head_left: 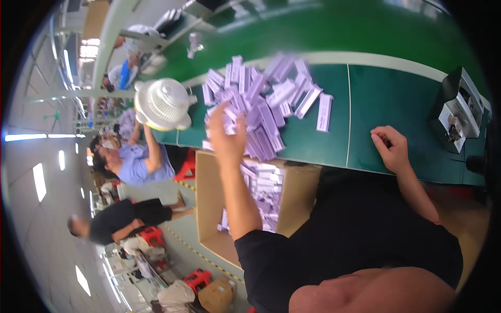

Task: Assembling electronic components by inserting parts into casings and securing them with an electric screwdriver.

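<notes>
A heap of slim lilac boxes (269, 120) lies on the green table (360, 94), a few standing on end or leaning on others. My left hand (228, 135) reaches over the near left side of the heap, fingers apart, and grips none of the boxes. Its fingertips overlap the boxes; whether they touch is hard to tell. One lilac box (324, 112) lies apart at the heap's right side. Farther right, my right hand (392, 148) rests by the table's front edge, its fingers curled in loosely with nothing visible in them.
Below the table edge stands an open cardboard carton (211, 203) with many lilac boxes inside. A black box with metal parts (459, 112) sits at the far right. At left, a co-worker (138, 161) has arms raised near a white fan-like device (164, 103).
</notes>
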The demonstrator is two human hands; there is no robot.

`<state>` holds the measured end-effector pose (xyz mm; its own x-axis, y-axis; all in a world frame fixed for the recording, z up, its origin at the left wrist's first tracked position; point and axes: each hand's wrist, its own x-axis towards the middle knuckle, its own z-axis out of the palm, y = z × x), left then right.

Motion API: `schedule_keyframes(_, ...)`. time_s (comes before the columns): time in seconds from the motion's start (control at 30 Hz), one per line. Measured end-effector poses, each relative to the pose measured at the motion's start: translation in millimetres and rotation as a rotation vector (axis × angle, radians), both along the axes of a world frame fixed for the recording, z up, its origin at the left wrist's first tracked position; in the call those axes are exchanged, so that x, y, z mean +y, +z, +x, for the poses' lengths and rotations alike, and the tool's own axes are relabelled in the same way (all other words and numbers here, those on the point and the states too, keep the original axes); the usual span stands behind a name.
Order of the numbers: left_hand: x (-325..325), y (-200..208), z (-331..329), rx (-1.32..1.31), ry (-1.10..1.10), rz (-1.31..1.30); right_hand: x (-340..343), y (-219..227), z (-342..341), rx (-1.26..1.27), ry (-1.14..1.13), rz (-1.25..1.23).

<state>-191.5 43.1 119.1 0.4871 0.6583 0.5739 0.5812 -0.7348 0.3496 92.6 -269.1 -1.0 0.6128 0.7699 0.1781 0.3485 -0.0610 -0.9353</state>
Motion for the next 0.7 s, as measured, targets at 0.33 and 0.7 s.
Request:
schedule_keyframes(0.33,-100,-213,-265,0.774,0.688,-1.103,3,-6,-3,0.009,0.038,-0.064)
schedule_keyframes(0.7,-99,-236,-164,0.370,0.329,-1.100,6,5,-6,-0.025,0.033,-0.032)
